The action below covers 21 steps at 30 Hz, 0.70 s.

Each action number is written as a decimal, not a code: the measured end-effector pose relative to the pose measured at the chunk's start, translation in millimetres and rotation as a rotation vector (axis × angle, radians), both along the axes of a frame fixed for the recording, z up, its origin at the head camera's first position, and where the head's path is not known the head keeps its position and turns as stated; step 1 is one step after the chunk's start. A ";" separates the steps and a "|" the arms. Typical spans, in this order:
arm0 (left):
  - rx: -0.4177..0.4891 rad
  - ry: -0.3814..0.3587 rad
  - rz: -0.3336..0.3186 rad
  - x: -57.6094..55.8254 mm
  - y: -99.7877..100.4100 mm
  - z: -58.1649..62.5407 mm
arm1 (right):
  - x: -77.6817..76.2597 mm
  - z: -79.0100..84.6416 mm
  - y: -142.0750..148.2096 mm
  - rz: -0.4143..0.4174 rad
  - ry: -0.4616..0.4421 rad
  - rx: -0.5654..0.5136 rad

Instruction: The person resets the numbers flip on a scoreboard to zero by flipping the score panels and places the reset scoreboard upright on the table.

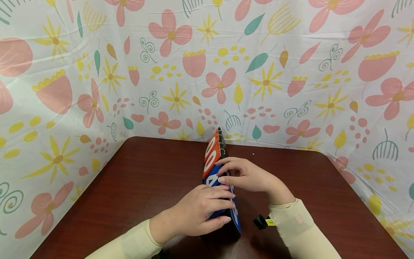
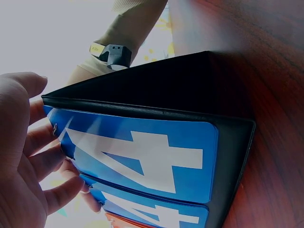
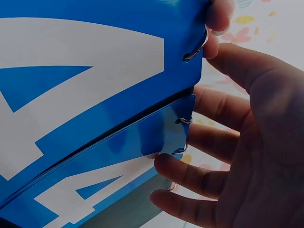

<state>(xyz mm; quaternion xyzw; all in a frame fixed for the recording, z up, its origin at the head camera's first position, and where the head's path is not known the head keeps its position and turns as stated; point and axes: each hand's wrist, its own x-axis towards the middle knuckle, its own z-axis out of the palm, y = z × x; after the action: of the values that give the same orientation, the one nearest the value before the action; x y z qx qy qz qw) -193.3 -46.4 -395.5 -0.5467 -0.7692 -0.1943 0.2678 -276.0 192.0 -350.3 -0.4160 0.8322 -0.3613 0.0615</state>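
Flip scoreboard stands like a tent on the reddish-brown tabletop, running from near us toward the flower-patterned cloth. Its black stand shows as a bare, glossy border below the cards and a dark triangle at the near end. On the left face we see a large blue card with a bold white 4, then a smaller blue card also reading 4, then orange cards with white numerals we cannot read surely. The right face repeats the two blue 4s, with a dark grey-green panel beyond. Small metal rings bind the cards along the ridge. Our left hand lies across the near end, fingers extended over the top; our right hand arches just beyond, fingertips touching the ridge, and we cannot tell whether it pinches anything.
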 end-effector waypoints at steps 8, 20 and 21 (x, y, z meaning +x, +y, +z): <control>0.001 -0.024 -0.004 0.9 -0.1 0.7 | 0.3 -0.4 0.1 0.000 -0.005 0.003; 0.000 -0.025 -0.005 1.0 -0.3 0.7 | 0.0 -0.2 -0.2 0.001 -0.004 0.002; 0.000 -0.025 -0.005 1.0 -0.2 0.7 | 0.0 -0.2 -0.1 0.001 -0.003 0.004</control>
<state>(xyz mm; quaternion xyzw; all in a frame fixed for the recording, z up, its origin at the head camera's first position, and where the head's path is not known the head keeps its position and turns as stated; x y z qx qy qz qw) -192.3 -46.6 -394.8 -0.5463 -0.7710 -0.2020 0.2576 -276.1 191.9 -350.5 -0.4156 0.8328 -0.3600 0.0638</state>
